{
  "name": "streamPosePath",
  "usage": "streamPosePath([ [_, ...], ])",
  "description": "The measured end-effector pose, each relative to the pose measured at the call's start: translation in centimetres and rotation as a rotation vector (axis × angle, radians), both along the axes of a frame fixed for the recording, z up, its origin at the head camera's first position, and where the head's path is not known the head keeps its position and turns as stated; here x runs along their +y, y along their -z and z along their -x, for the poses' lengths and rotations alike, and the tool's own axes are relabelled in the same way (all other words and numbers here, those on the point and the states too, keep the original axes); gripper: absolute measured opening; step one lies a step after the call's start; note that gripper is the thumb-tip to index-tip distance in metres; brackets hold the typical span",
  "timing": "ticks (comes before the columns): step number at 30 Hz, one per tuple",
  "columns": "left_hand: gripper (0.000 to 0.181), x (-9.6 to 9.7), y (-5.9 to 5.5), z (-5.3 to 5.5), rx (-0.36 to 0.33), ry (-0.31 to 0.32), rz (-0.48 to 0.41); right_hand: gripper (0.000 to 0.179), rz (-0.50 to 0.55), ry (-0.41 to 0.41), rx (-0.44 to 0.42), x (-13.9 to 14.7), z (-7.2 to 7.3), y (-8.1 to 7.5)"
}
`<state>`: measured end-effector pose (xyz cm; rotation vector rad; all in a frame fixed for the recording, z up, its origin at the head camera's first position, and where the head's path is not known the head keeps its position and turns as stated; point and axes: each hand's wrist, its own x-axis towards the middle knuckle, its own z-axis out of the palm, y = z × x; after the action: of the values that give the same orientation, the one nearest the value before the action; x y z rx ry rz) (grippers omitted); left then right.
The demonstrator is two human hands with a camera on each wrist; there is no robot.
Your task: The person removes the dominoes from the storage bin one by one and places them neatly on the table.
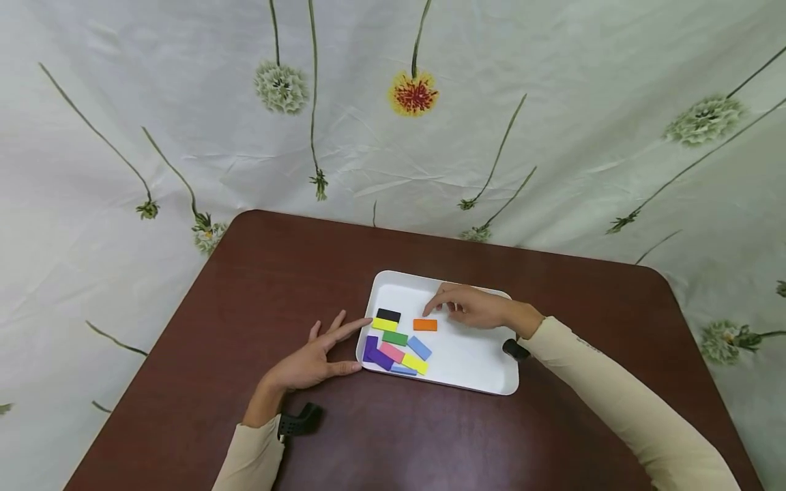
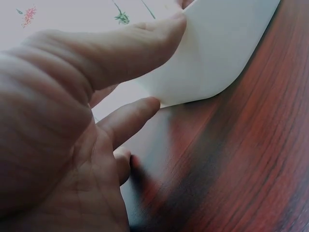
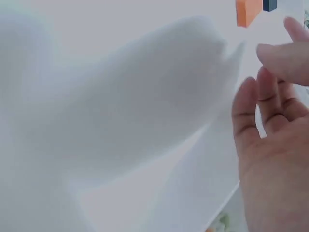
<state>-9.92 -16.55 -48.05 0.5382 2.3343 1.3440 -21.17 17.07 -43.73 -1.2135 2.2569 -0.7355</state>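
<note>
A white tray (image 1: 469,365) holds several small coloured blocks, mostly at its left side. My left hand (image 1: 313,358) has its fingers spread at the tray's left edge, with thumb and fingertips at the rim. Close to its index fingertip lie a yellow block (image 1: 385,325) and a black block (image 1: 388,315). My right hand (image 1: 475,307) is over the tray, index fingertip just above an orange block (image 1: 425,325) and the other fingers loosely bent. In the right wrist view nothing sits between its fingers, and the orange block (image 3: 247,12) lies beyond them.
Green (image 1: 395,337), blue (image 1: 419,348), pink (image 1: 391,352) and purple (image 1: 370,348) blocks lie crowded toward the tray's near left corner, some overlapping. The tray stands on a dark red-brown table (image 1: 295,266). Behind it hangs a flower-printed cloth (image 1: 368,136).
</note>
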Motion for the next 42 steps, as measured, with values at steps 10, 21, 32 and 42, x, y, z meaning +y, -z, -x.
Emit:
streamPosePath([
  [10,0.076,0.3,0.0,-0.2,-0.034,0.002,0.025,0.052,-0.008,-0.077,-0.094,-1.8,0.2,1.2],
  [21,0.076,0.4,0.0,0.1,-0.013,0.002,0.015,0.05,-0.115,-0.056,-0.089,-2.4,0.4,1.2],
  [32,0.071,0.4,0.2,0.2,0.026,-0.002,0.021,0.041,-0.158,0.029,-0.034,-2.3,0.4,1.0],
  [42,0.068,0.3,0.4,0.3,0.036,0.001,0.018,0.042,-0.058,0.157,0.03,1.5,0.6,-1.0],
])
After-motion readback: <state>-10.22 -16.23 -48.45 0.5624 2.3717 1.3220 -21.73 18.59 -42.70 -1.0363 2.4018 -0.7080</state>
